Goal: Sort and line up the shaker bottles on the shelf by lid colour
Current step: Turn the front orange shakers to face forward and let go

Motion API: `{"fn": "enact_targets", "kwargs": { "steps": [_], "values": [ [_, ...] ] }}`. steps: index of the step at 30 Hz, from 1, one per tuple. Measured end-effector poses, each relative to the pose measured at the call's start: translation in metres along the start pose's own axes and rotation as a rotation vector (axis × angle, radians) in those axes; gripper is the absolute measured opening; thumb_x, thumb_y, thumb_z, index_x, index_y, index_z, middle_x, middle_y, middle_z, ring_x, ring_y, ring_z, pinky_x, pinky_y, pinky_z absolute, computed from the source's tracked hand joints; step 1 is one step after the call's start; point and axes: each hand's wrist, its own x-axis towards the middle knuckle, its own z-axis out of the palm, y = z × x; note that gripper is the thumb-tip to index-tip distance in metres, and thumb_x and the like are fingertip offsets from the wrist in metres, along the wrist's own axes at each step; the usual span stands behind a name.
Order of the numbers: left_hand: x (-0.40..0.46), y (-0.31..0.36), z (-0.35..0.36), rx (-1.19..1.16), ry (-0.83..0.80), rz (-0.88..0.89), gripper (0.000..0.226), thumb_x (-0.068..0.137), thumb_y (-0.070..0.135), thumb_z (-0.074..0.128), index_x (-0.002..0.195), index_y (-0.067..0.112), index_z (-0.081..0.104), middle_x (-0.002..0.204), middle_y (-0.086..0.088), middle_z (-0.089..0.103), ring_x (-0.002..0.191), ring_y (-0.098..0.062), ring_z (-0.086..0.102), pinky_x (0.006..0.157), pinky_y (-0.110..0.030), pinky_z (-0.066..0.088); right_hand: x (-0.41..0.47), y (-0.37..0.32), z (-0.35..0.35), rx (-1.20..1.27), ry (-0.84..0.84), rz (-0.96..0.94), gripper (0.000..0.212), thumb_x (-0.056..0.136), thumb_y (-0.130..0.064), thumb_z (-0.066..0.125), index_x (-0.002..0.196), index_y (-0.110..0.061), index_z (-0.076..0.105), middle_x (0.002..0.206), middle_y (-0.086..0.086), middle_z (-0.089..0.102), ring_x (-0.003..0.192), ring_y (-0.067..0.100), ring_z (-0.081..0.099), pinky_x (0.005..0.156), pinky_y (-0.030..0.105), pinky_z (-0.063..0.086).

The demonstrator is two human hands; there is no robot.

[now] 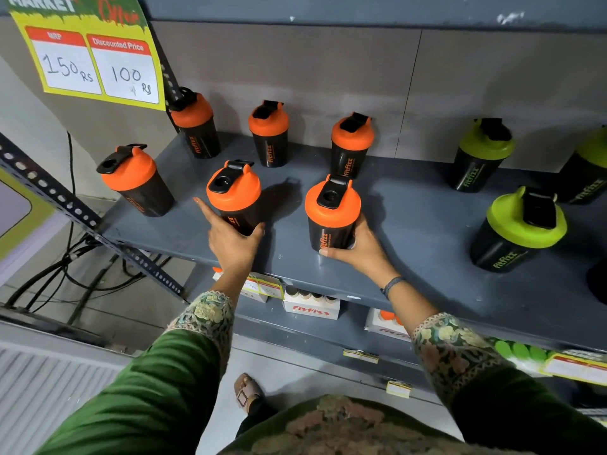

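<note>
Orange-lidded shakers (pixel 331 213) sit within both hands' fingers (pixel 356 226).

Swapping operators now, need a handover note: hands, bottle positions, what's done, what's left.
Left hand: gripping the front-middle orange-lidded black plastic shaker bottle.
Right hand: gripping the orange-lidded bottle beside it. Both bottles stand on the grey metal shelf.
Orange: three along the back wall, one at the front left edge, plus the two held.
Green-lidded black bottles: grouped at the right, three visible.
Done: colours are separated.
Left: straighten the front orange row, then line up the green ones.
</note>
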Motion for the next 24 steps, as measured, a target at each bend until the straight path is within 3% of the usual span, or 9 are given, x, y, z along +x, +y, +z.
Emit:
{"fn": "enact_targets", "kwargs": {
  "steps": [5, 7, 9, 12, 16, 20, 24],
  "values": [
    [-0.006, -0.003, -0.005, -0.044, -0.023, -0.004, 0.127, 0.062, 0.023, 0.083, 0.145, 0.015, -0.013, 0.123, -0.02, 0.057, 0.121, -0.037, 0.047, 0.102, -0.048, 0.036, -0.007, -0.003, -0.001, -0.007, -0.002, -0.035, 0.098, 0.06, -0.013, 0.085, 0.14, -0.016, 0.027, 0.139, 0.005, 0.049, 0.124, 0.017, 0.046, 0.098, 0.026, 0.038],
    [-0.016, -0.007, -0.009, -0.064, -0.019, -0.001, 0.126, 0.062, 0.023, 0.084, 0.146, 0.015, -0.01, 0.134, -0.023, 0.047, 0.128, -0.036, 0.039, 0.108, -0.047, 0.031, -0.013, -0.001, -0.002, 0.004, 0.008, -0.051, 0.101, 0.059, -0.013, 0.085, 0.142, -0.016, 0.026, 0.142, 0.006, 0.047, 0.127, 0.018, 0.046, 0.104, 0.031, 0.039],
    [-0.032, -0.01, -0.013, -0.057, -0.012, 0.042, 0.12, 0.065, 0.022, 0.083, 0.146, 0.013, -0.005, 0.141, -0.024, 0.039, 0.131, -0.035, 0.034, 0.11, -0.045, 0.028, -0.021, 0.003, -0.004, 0.032, 0.024, -0.048, 0.111, 0.059, -0.012, 0.085, 0.147, -0.017, 0.017, 0.143, 0.009, 0.046, 0.129, 0.018, 0.045, 0.109, 0.035, 0.037],
    [-0.058, -0.014, -0.02, -0.03, -0.006, 0.123, 0.109, 0.069, 0.023, 0.078, 0.147, 0.011, 0.002, 0.141, -0.022, 0.038, 0.13, -0.035, 0.033, 0.11, -0.045, 0.027, -0.037, 0.008, -0.011, 0.045, 0.074, -0.006, 0.118, 0.062, -0.01, 0.084, 0.149, -0.017, 0.005, 0.145, 0.017, 0.041, 0.133, 0.023, 0.041, 0.106, 0.029, 0.033],
    [-0.092, -0.011, -0.032, -0.009, -0.016, 0.216, 0.096, 0.073, 0.021, 0.073, 0.145, 0.005, 0.011, 0.136, -0.022, 0.043, 0.125, -0.035, 0.037, 0.108, -0.045, 0.029, -0.07, 0.014, -0.023, 0.08, 0.206, 0.024, 0.106, 0.067, -0.01, 0.08, 0.148, -0.017, 0.013, 0.142, 0.019, 0.043, 0.126, 0.018, 0.043, 0.101, 0.026, 0.034],
    [-0.137, -0.009, -0.04, -0.04, -0.107, 0.296, 0.088, 0.077, 0.017, 0.069, 0.144, 0.004, 0.015, 0.131, -0.022, 0.046, 0.122, -0.035, 0.04, 0.104, -0.042, 0.03, -0.102, 0.021, -0.037, 0.076, 0.308, 0.041, 0.09, 0.073, -0.008, 0.075, 0.146, -0.016, 0.023, 0.137, 0.019, 0.048, 0.126, 0.024, 0.047, 0.104, 0.031, 0.037],
    [-0.175, -0.012, -0.038, -0.021, -0.19, 0.369, 0.087, 0.079, 0.021, 0.067, 0.145, 0.01, 0.012, 0.135, -0.02, 0.045, 0.124, -0.035, 0.041, 0.104, -0.048, 0.035, -0.122, 0.024, -0.056, 0.073, 0.448, 0.032, 0.075, 0.078, -0.008, 0.07, 0.142, -0.014, 0.032, 0.13, 0.019, 0.051, 0.116, 0.02, 0.05, 0.103, 0.033, 0.04]
  ]
}}
